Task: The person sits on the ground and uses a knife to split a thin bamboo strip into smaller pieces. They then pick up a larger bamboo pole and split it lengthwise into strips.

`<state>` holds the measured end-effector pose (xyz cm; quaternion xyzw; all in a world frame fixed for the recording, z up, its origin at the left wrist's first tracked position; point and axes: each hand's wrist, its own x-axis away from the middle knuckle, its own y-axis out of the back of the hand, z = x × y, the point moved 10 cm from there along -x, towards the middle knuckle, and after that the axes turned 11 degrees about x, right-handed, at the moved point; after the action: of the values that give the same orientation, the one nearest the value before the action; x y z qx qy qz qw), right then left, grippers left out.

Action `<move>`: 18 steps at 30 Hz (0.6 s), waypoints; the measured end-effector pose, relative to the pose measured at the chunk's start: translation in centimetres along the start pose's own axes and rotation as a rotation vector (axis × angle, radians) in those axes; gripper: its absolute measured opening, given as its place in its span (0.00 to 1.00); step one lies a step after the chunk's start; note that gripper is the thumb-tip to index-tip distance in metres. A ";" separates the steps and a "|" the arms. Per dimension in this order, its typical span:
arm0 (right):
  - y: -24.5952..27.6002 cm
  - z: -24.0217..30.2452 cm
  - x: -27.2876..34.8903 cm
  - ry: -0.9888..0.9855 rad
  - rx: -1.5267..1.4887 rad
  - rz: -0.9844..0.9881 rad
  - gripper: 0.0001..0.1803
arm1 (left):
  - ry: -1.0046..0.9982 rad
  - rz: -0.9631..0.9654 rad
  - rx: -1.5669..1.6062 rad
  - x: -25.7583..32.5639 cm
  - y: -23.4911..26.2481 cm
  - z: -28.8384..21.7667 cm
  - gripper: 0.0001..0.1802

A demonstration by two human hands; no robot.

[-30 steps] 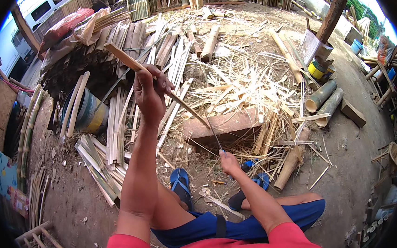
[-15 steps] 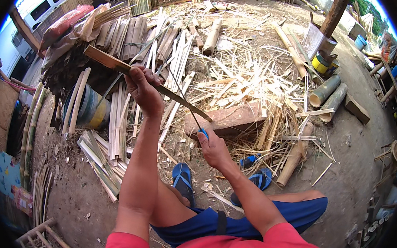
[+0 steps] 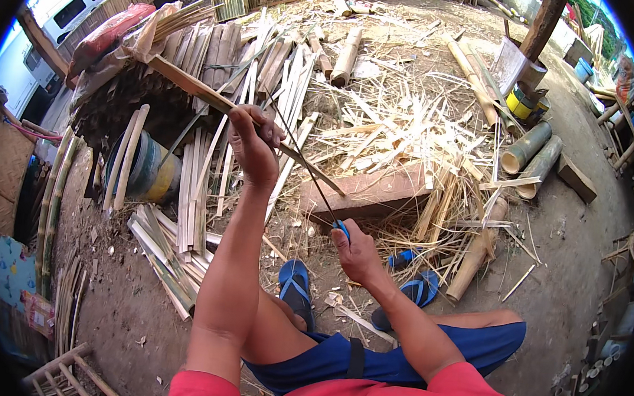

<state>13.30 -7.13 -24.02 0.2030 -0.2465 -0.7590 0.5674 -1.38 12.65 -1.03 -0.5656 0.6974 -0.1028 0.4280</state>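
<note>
My left hand [image 3: 254, 147] is raised in front of me, closed around a long split bamboo strip [image 3: 192, 84]. The strip slants down to the right, and its lower end meets the reddish-brown wooden block [image 3: 370, 191] on the ground. In my right hand [image 3: 361, 255] is the blue handle of a knife [image 3: 341, 228], fingers wrapped round it. Its long thin dark blade runs up and to the left, crossing the strip just right of my left hand. Whether the edge bites into the strip is too fine to tell.
Pale shavings [image 3: 412, 127] heap beyond the block. Split bamboo slats [image 3: 195, 188] lie at left beside a tipped bucket [image 3: 148, 170]. Green bamboo lengths [image 3: 526, 147] lie at right near a wooden post [image 3: 543, 26]. My feet wear blue flip-flops [image 3: 294, 278].
My right hand with the knife has come down and a little right, closer to me. The strip's upper end sits slightly higher and further right. My left hand keeps its grip.
</note>
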 end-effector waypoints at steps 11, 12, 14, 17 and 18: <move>-5.5 -19.1 3.2 -0.513 0.060 0.164 0.32 | 0.041 0.061 -0.209 1.7 2.1 6.1 0.24; -5.4 -19.3 3.3 -0.486 0.107 0.119 0.32 | 0.141 0.114 -0.390 3.3 2.4 8.6 0.21; -6.1 -19.5 4.0 -0.508 0.064 0.116 0.33 | 0.600 0.165 -0.684 7.1 4.6 14.9 0.19; -6.6 -18.7 4.1 -0.484 -0.033 0.082 0.32 | 0.676 0.291 -0.851 7.0 4.8 16.8 0.14; -6.8 -18.5 4.1 -0.494 -0.099 0.094 0.30 | 0.580 0.299 -0.754 5.1 4.1 15.9 0.15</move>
<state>17.92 -12.14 -42.98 -0.0281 -0.3492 -0.7696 0.5338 7.09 14.96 -15.76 -0.5230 0.8498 0.0657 -0.0077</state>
